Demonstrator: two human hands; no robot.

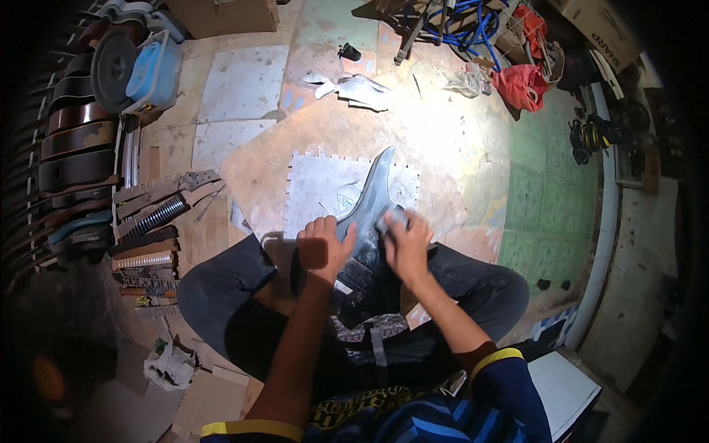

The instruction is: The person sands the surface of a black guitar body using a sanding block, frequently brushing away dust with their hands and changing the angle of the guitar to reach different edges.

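A grey guitar body (374, 196) stands on edge between my knees, its pointed horn aimed away from me over a grey foam mat (319, 184). My left hand (323, 247) grips the body's left edge and holds it steady. My right hand (405, 240) presses a small pale pad, likely sandpaper (394, 218), against the body's right side. The body's lower part is dark and rests in my lap.
Guitar necks (159, 203) lie in a row on the floor at my left, with guitar bodies (74, 140) stacked beyond them. A blue container (153, 70), white scraps (362, 90), a red bag (523, 85) and blue cable (473, 26) lie farther off.
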